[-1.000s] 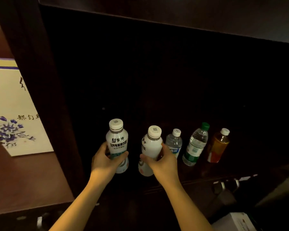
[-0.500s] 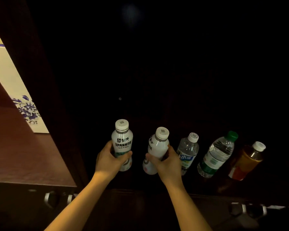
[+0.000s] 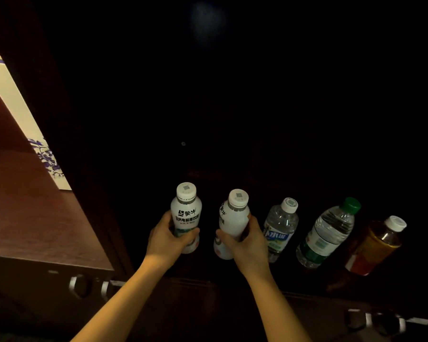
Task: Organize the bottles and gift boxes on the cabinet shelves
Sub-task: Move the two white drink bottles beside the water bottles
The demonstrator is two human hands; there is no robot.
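Observation:
Five bottles stand in a row on a dark cabinet shelf. My left hand grips the leftmost white milk-drink bottle around its lower half. My right hand grips a second white bottle just to its right. Beyond my right hand stand a small clear water bottle with a white cap, a larger clear water bottle with a green cap, and an amber tea bottle with a white cap. A cream gift box with blue flowers stands in the left compartment.
A dark vertical divider separates the bottle compartment from the reddish-brown left shelf. Metal ring handles sit on the drawer fronts below, with more handles at the lower right. The back of the compartment is in deep shadow.
The view has shifted closer and to the left, so the gift box slid toward the left edge. Both hands keep their grip on the two white bottles, which stay in place.

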